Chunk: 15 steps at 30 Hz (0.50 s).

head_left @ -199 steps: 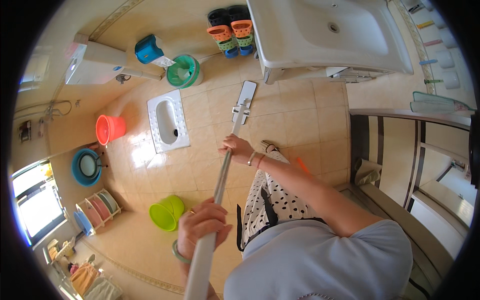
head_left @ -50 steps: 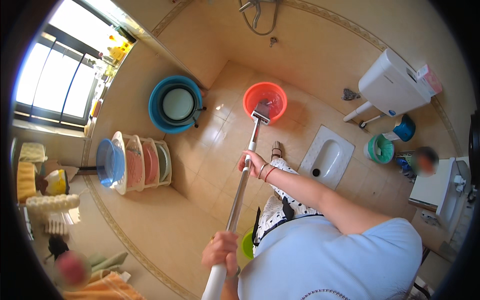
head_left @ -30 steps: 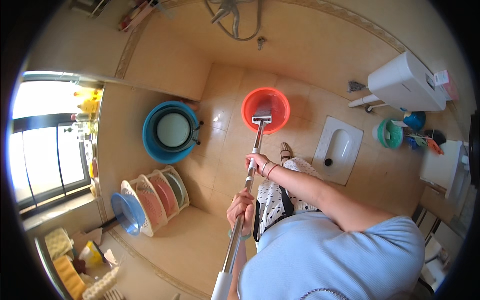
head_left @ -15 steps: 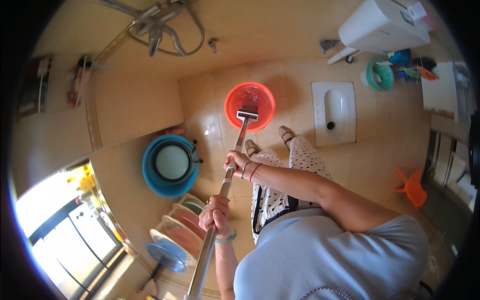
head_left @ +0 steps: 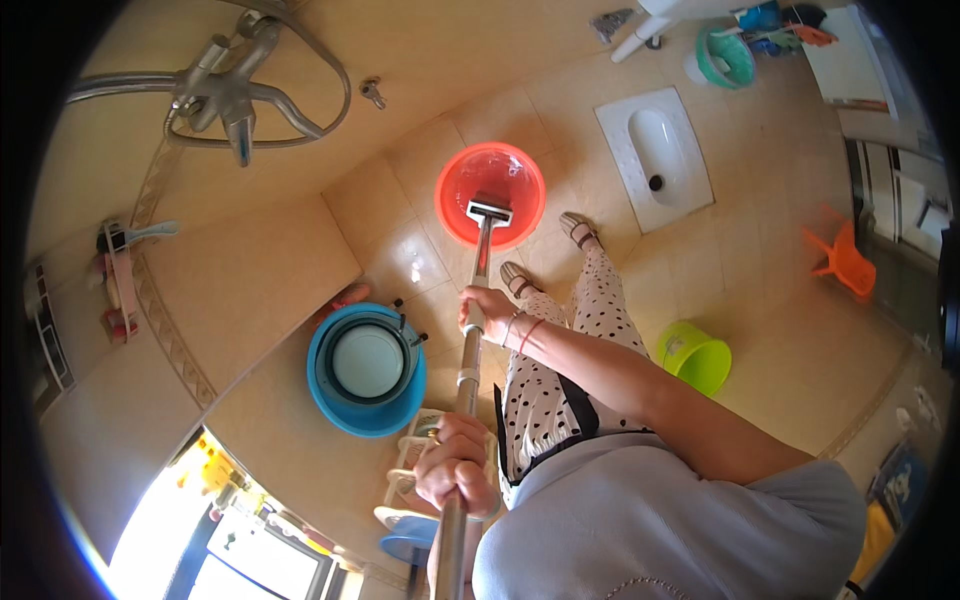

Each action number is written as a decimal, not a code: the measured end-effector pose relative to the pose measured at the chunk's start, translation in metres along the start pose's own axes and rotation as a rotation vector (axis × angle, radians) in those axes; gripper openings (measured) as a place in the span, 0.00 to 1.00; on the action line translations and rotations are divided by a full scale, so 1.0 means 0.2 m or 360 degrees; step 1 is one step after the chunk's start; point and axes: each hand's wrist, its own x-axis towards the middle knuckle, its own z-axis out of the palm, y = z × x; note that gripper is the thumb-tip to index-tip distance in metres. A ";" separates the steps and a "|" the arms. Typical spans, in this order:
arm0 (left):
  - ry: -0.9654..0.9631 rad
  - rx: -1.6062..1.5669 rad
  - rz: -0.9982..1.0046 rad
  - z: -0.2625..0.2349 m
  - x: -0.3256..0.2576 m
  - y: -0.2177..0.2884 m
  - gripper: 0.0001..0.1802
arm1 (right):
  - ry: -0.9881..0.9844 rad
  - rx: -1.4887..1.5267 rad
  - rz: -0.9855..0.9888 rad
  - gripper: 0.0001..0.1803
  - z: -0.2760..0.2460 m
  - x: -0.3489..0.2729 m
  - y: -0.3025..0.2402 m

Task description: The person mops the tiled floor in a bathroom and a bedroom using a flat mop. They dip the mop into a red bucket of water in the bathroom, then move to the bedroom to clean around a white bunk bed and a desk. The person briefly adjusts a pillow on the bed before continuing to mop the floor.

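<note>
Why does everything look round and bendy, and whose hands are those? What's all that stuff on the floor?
There's no robot here, just a person's own bare hands. A camera worn on their head looks down, and its wide fisheye lens bends straight lines. The left hand and, further along, the right hand grip a mop by its pole. Its head is at the red bucket. Around them on the tiled floor are a green bucket and a blue tub.

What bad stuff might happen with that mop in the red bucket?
The mop crosses the near side of the red bucket, so a hard push might tip it. What looks like water inside might splash onto the tiled floor by the person's shoes, making it slippery.
</note>
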 end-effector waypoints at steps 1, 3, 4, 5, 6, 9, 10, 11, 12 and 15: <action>0.0022 -0.0059 0.0045 -0.05 0.00 -0.02 0.17 | 0.0012 0.0031 0.0000 0.06 0.03 0.03 0.02; 0.0042 -0.0051 0.0053 -0.11 0.00 -0.06 0.15 | -0.0108 0.0358 0.0133 0.06 0.04 0.06 0.10; 0.0041 0.0017 0.0016 -0.12 0.01 -0.10 0.14 | -0.0126 0.0763 0.0465 0.06 0.06 0.05 0.12; 0.0038 0.0083 -0.0022 -0.13 0.01 -0.15 0.14 | -0.0056 0.0685 0.0348 0.07 0.10 0.05 0.17; -0.0157 0.0228 -0.0127 -0.24 -0.01 -0.23 0.13 | -0.0096 0.0566 0.0244 0.08 0.11 0.02 0.22; -0.0025 0.0318 -0.0176 -0.24 -0.04 -0.29 0.13 | -0.0144 0.0515 0.0192 0.08 0.09 0.07 0.22; 0.0008 0.0266 -0.0222 -0.20 -0.01 -0.28 0.14 | -0.0131 0.0387 0.0146 0.09 0.08 0.09 0.19; 0.0032 0.0389 -0.0160 -0.13 0.00 -0.25 0.18 | -0.0117 0.0257 0.0099 0.09 0.07 0.12 0.16; 0.0064 0.0395 -0.0160 -0.11 -0.01 -0.26 0.19 | -0.0091 0.0299 0.0194 0.10 0.06 0.11 0.14; 0.0191 0.0357 -0.0187 -0.16 -0.03 -0.29 0.19 | 0.0058 0.0244 0.0141 0.09 0.12 0.12 0.14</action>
